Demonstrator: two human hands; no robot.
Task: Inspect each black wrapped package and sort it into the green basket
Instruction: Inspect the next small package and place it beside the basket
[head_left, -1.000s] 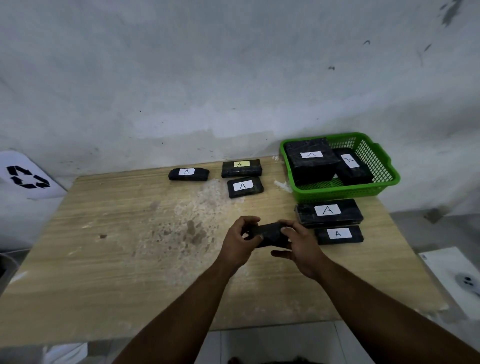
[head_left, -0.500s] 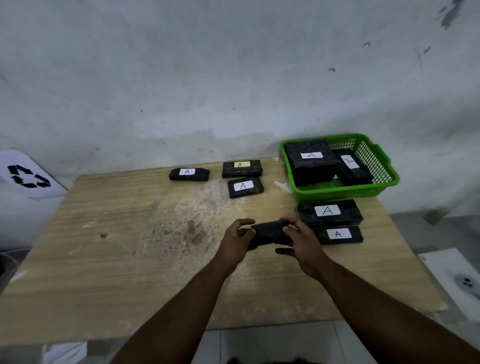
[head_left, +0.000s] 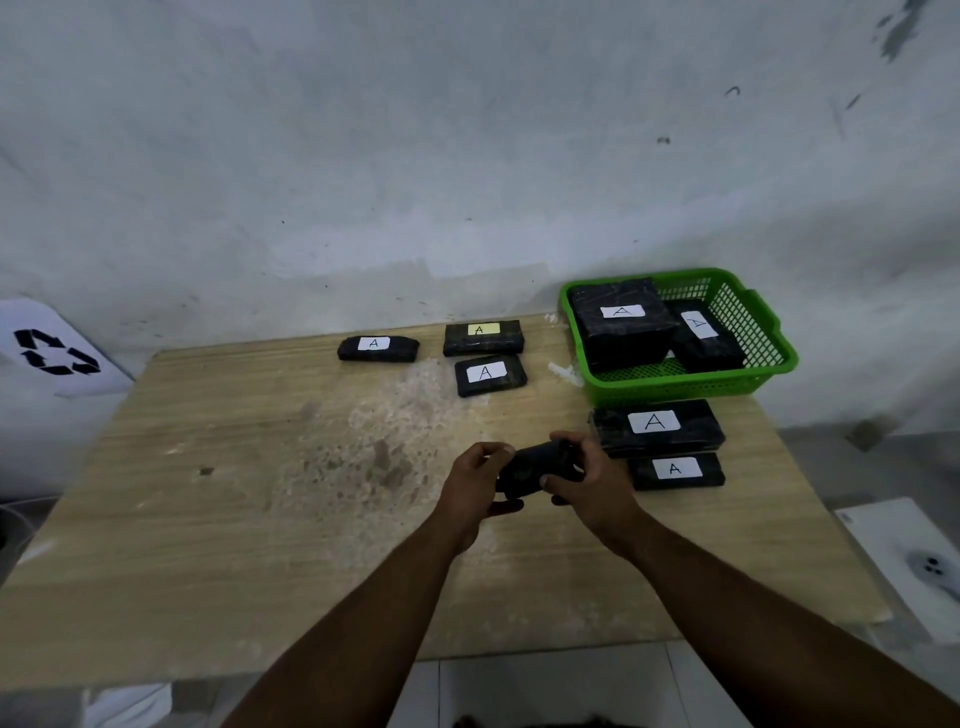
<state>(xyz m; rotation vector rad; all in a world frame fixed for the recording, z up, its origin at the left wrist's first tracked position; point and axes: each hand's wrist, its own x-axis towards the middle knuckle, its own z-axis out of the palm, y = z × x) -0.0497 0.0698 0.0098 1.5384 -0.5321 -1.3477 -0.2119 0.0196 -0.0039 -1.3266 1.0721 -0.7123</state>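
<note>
1. The small black wrapped package (head_left: 535, 465) hangs above the tabletop (head_left: 218, 519), pinched between the left hand (head_left: 475, 480) and right hand (head_left: 592, 480), each grip closed on one end.
2. No label faces up; skipping the turn-over risks a mis-sort.
3. Fingertip holds on slick wrap could slip mid-rotation.
4. The green basket (head_left: 748, 382) already holds two packages; a careless drop could tip over its rim.

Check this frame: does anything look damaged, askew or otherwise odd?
Two things. One package at the table's far edge carries a yellow label; every other visible label is white. The tabletop has a worn, pitted patch at its centre. In the green basket, the smaller package lies skewed.
</note>
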